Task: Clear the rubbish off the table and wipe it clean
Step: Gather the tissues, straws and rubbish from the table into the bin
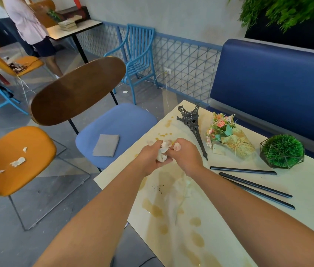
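Both of my hands are together over the cream table (267, 218), near its left edge. My left hand (149, 158) grips a crumpled white tissue wad (163, 153). My right hand (186, 156) pinches another piece of tissue (177, 146) right beside it. Brown liquid stains (156, 209) and smears spread over the tabletop below my arms, with small drops (164, 134) beyond my hands. Three black straws (256, 186) lie on the table to the right. A folded grey cloth (106, 145) lies on the blue chair seat (129, 120).
A black Eiffel Tower model (192, 124), a small flower bouquet (229, 135) and a green ball plant in a wire frame (282, 151) stand at the table's far side. Torn tissue scraps (17, 161) lie on the orange chair (37, 147). A blue bench (277, 89) runs behind. A person (29, 26) stands far left.
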{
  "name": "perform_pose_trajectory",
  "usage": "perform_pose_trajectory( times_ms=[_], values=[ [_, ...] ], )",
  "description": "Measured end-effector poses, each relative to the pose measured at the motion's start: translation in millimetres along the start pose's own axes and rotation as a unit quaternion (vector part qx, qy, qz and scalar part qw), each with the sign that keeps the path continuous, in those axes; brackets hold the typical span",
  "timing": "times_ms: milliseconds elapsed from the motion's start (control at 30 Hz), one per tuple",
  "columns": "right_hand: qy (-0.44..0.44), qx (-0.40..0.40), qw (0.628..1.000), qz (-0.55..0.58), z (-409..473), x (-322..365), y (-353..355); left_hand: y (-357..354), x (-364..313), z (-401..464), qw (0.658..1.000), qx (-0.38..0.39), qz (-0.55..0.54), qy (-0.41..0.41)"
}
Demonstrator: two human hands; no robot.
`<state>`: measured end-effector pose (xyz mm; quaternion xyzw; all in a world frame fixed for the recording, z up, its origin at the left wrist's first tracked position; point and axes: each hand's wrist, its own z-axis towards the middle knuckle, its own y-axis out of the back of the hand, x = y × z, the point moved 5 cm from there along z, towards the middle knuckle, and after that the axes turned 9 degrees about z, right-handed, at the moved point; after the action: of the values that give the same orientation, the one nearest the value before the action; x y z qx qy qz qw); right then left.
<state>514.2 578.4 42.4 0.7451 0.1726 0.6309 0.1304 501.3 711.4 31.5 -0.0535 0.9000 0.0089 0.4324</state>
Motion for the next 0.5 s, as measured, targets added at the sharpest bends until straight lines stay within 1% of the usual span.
perform_pose_trajectory(
  times_ms=[67, 133, 200, 267, 367, 500],
  values=[
    [-0.013, -0.003, 1.0, 0.002, -2, -5, 2, 2, -1, 1, 0.999, -0.045, 0.02, -0.017],
    [-0.034, 0.029, 0.998, 0.041, -5, -11, 1, 3, -2, -2, 0.995, -0.084, 0.054, -0.028],
    [-0.041, 0.071, 0.994, 0.078, -12, -16, 1, 0, 0, -6, 0.993, -0.098, 0.064, -0.03],
    [-0.033, 0.091, 0.991, 0.095, -21, -19, 4, -5, 4, -12, 0.994, -0.097, 0.054, -0.024],
    [-0.019, 0.079, 0.992, 0.096, -31, -19, 13, -17, 5, -25, 0.996, -0.072, 0.04, -0.024],
    [-0.013, 0.053, 0.995, 0.084, -51, -19, 32, -36, 11, -54, 0.993, -0.051, 0.094, -0.041]
  ],
)
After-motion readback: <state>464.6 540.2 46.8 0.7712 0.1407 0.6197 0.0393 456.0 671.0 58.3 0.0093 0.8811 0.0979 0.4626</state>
